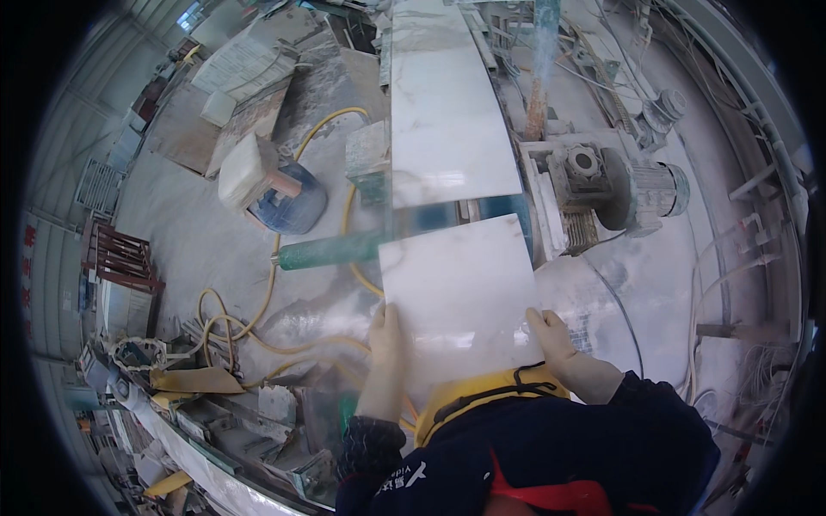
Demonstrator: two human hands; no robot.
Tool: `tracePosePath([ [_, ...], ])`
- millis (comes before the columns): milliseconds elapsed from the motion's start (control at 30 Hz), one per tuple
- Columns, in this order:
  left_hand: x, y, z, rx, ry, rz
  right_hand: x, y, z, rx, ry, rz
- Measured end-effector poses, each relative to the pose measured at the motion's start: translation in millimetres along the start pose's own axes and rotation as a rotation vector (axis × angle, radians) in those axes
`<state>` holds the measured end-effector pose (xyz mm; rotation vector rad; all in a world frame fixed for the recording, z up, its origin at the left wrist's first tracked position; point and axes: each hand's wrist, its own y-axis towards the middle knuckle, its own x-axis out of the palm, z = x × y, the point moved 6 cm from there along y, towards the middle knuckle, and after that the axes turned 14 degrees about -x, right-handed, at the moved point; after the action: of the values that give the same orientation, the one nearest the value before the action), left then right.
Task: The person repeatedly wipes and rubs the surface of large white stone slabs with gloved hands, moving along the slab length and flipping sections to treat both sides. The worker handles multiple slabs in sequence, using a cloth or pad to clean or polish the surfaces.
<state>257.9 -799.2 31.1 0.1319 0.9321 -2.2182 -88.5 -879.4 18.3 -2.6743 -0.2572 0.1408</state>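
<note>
A glossy white tile (458, 292) with faint grey veining lies level in front of my body. My left hand (386, 342) grips its left edge, and my right hand (552, 337) grips the right edge, thumbs toward the top face. Fingers under the tile are hidden. Both hands look pale, as if gloved. Just beyond the held piece, past a gap with a blue belt (430, 217), more white tile (452, 129) stretches away along a conveyor. A yellow apron (482, 389) with a dark tie covers my waist, close to the tile's near edge.
A dusty motor with gearbox (624, 185) stands right of the conveyor. To the left are a green roller (331, 251), a blue barrel (292, 205) and a yellow hose (258, 322) looping over the floor. Scrap pieces (267, 413) pile up at lower left. A rusty post (540, 77) rises beyond.
</note>
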Motion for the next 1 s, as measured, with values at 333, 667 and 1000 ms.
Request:
tracePosePath([
  [333,27,70,25,-0.012,0.080,-0.116,9,30,12,-0.017,0.224,0.112],
  [667,37,71,59,0.019,0.010,-0.172,16,47,0,-0.026,0.208,0.192],
  [1000,49,98,50,-0.004,-0.016,-0.236,13,61,-6,-0.033,0.231,0.191],
])
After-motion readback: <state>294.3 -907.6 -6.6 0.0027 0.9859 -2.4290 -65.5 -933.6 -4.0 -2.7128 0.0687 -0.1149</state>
